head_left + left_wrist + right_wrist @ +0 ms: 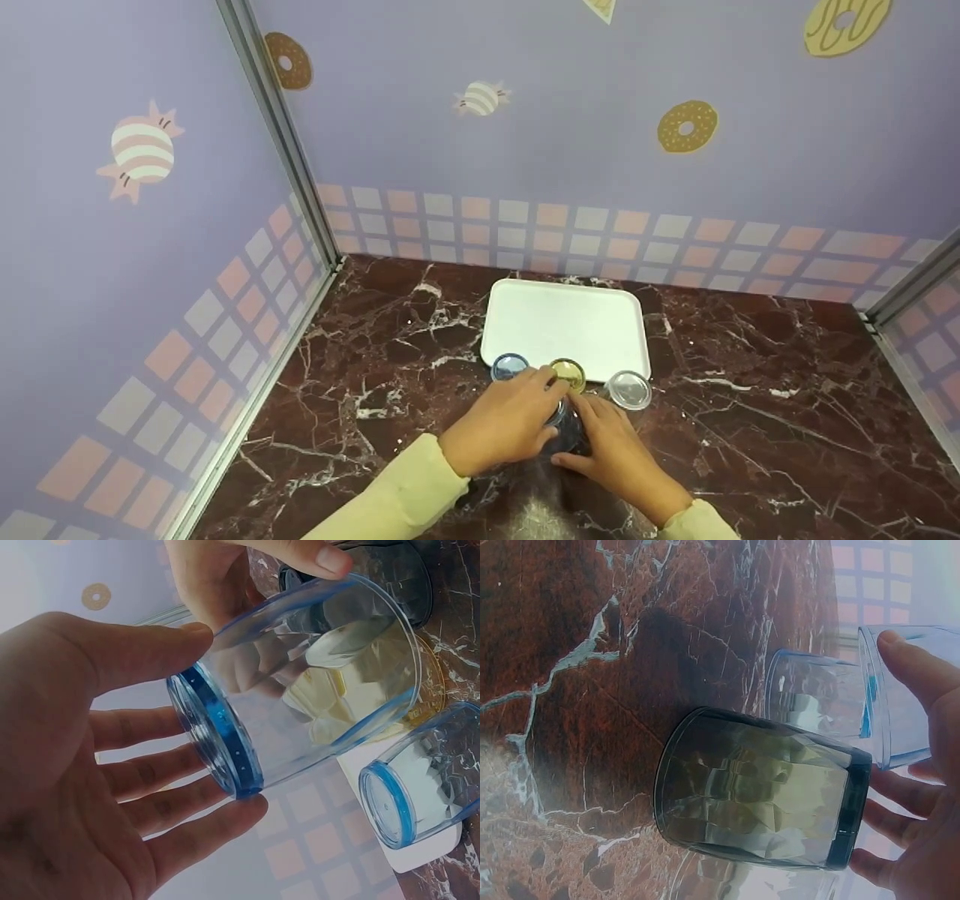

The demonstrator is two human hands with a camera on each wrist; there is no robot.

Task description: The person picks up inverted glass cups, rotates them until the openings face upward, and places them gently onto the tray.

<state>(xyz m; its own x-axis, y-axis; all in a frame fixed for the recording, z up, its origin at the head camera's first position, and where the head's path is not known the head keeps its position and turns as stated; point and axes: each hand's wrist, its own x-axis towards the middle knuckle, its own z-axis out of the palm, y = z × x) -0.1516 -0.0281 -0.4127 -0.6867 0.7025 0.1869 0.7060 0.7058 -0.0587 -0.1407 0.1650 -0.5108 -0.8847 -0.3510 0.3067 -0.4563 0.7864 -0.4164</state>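
My left hand (499, 420) (82, 742) grips the base of a clear glass with a blue band (214, 720), thumb on one side and fingers spread below. The glass lies tilted, its mouth away from the palm. My right hand (615, 442) (926, 742) holds the same glass, thumb at the rim; some fingers show through its wall in the left wrist view. A dark grey glass (757, 795) stands mouth down on the table, its base right at the right hand's lower fingertips. In the head view, the hands mostly hide the held glass.
Beyond the hands, a blue-tinted glass (510, 366), a yellow glass (571, 373) and a clear glass (630, 390) stand upside down in a row. Behind them lies a white tray (562, 322) on the dark marbled table (750, 420). Patterned walls (570, 150) enclose the table.
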